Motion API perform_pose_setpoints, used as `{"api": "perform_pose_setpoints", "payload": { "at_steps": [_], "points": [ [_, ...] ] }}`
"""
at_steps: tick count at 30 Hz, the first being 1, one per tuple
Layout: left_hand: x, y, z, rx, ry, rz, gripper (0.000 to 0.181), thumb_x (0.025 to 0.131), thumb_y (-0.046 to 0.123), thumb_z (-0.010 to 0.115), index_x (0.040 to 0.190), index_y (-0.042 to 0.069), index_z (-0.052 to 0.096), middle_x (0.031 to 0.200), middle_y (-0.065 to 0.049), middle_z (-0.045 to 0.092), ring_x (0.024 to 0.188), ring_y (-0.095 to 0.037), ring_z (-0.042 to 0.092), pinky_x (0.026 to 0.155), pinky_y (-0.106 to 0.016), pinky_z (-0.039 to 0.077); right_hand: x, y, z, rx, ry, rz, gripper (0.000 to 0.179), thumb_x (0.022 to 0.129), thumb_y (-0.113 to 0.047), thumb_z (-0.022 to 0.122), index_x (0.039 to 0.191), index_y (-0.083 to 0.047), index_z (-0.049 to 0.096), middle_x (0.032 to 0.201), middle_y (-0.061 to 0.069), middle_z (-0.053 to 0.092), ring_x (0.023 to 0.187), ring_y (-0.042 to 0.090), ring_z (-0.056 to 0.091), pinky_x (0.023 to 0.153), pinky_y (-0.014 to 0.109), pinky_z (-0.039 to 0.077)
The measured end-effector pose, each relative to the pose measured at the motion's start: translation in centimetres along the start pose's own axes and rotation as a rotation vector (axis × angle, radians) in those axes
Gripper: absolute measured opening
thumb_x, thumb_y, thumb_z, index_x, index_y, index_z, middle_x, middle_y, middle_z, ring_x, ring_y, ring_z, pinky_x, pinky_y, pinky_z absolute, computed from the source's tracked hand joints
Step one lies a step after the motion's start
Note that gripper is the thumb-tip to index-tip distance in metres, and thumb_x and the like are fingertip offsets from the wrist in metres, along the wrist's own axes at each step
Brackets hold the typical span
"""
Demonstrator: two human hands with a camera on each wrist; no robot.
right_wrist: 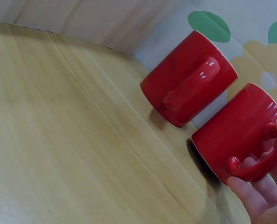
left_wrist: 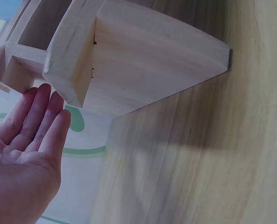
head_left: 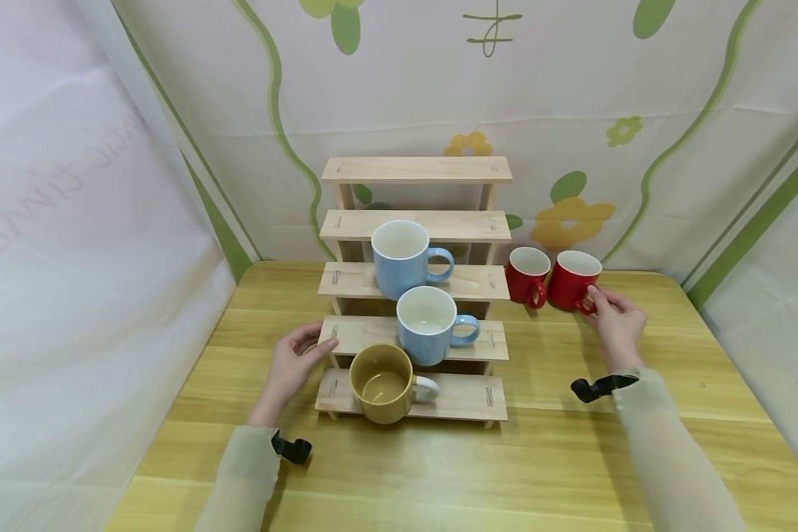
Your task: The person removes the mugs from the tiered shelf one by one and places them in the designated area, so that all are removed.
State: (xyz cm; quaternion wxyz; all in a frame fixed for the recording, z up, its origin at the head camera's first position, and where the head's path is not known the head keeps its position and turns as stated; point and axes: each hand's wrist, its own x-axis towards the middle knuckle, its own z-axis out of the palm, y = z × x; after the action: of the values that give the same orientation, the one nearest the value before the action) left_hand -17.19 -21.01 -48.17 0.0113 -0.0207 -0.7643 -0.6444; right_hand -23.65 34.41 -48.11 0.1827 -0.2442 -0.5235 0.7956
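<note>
At the right, my right hand (head_left: 617, 325) pinches the handle of a red mug (right_wrist: 238, 133), thumb on top and fingers around and below it. The mug's base sits close over the table, a dark shadow beneath. A second red mug (right_wrist: 190, 79) stands beside it, by the shelf. My left hand (head_left: 297, 360) rests at the left end of a stepped wooden shelf (head_left: 352, 332), its thumb over a step and its straight fingers (left_wrist: 45, 107) at the side. On the shelf stand a yellow mug (head_left: 380, 386) with a white handle and two light-blue mugs, one lower (head_left: 427, 329), one higher (head_left: 400, 262).
The two top steps (head_left: 415, 170) rise behind the mugs. The wooden table (head_left: 399, 480) extends in front and to both sides. A white curtain (head_left: 399, 89) printed with flowers and green lines hangs behind and at both sides.
</note>
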Motion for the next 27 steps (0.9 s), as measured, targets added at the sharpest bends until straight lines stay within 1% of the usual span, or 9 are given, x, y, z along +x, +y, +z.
{"api": "perform_pose_setpoints", "payload": {
  "at_steps": [5, 11, 13, 16, 21, 23, 27],
  "points": [
    [0.0, 0.0, -0.1, -0.001, 0.002, -0.004, 0.047, 0.093, 0.019, 0.079, 0.13, -0.005, 0.061, 0.128, -0.019, 0.063, 0.117, -0.021, 0.06, 0.099, -0.023, 0.05, -0.1, 0.4, 0.3, 0.038, 0.024, 0.014, 0.018, 0.085, -0.006, 0.083, 0.098, 0.0, 0.072, 0.093, 0.009, 0.075, 0.082, 0.019, 0.073, 0.072, 0.034, 0.061],
    [0.1, 0.1, -0.1, 0.007, 0.003, -0.006, 0.047, 0.093, 0.02, 0.079, 0.129, -0.004, 0.062, 0.129, -0.018, 0.063, 0.117, -0.022, 0.06, 0.099, -0.023, 0.05, -0.4, 0.5, 0.5, 0.069, 0.016, -0.009, 0.016, 0.086, -0.002, 0.081, 0.097, 0.003, 0.072, 0.089, 0.012, 0.074, 0.079, 0.02, 0.073, 0.071, 0.036, 0.062],
    [0.1, 0.1, -0.1, 0.006, 0.002, -0.01, 0.048, 0.092, 0.021, 0.079, 0.13, -0.004, 0.062, 0.129, -0.017, 0.063, 0.118, -0.023, 0.06, 0.099, -0.023, 0.051, -0.4, 0.6, 0.5, 0.074, 0.011, -0.015, 0.015, 0.086, 0.0, 0.081, 0.097, 0.003, 0.072, 0.088, 0.012, 0.074, 0.078, 0.02, 0.073, 0.071, 0.036, 0.062],
    [0.1, 0.0, -0.1, 0.002, 0.002, -0.014, 0.049, 0.092, 0.021, 0.079, 0.13, -0.004, 0.061, 0.129, -0.018, 0.062, 0.119, -0.024, 0.059, 0.099, -0.023, 0.051, -0.3, 0.9, 0.4, 0.077, 0.0, -0.002, 0.014, 0.086, 0.0, 0.081, 0.097, 0.003, 0.073, 0.089, 0.012, 0.074, 0.08, 0.02, 0.073, 0.076, 0.037, 0.06],
    [0.0, 0.0, -0.1, 0.005, 0.006, -0.009, 0.049, 0.093, 0.021, 0.079, 0.131, -0.004, 0.061, 0.13, -0.019, 0.062, 0.12, -0.026, 0.058, 0.099, -0.022, 0.05, -0.1, 1.3, -0.1, 0.051, -0.02, 0.028, 0.02, 0.084, -0.006, 0.084, 0.099, 0.002, 0.074, 0.091, 0.012, 0.074, 0.086, 0.021, 0.074, 0.084, 0.039, 0.056],
    [0.0, 0.0, -0.1, 0.007, 0.005, -0.007, 0.049, 0.093, 0.021, 0.079, 0.131, -0.004, 0.061, 0.13, -0.018, 0.062, 0.12, -0.026, 0.058, 0.099, -0.022, 0.05, -0.1, 1.4, -0.3, 0.038, -0.03, 0.029, 0.021, 0.084, -0.008, 0.084, 0.101, 0.001, 0.075, 0.092, 0.012, 0.074, 0.086, 0.021, 0.074, 0.085, 0.039, 0.056],
    [-0.1, 0.1, 0.0, 0.007, 0.002, -0.006, 0.05, 0.093, 0.022, 0.079, 0.132, -0.003, 0.061, 0.131, -0.018, 0.061, 0.121, -0.026, 0.058, 0.099, -0.022, 0.05, -0.2, 1.3, -0.5, 0.064, -0.05, 0.034, 0.023, 0.084, -0.004, 0.084, 0.105, 0.001, 0.076, 0.09, 0.011, 0.075, 0.083, 0.02, 0.074, 0.082, 0.037, 0.059]
  ]
}}
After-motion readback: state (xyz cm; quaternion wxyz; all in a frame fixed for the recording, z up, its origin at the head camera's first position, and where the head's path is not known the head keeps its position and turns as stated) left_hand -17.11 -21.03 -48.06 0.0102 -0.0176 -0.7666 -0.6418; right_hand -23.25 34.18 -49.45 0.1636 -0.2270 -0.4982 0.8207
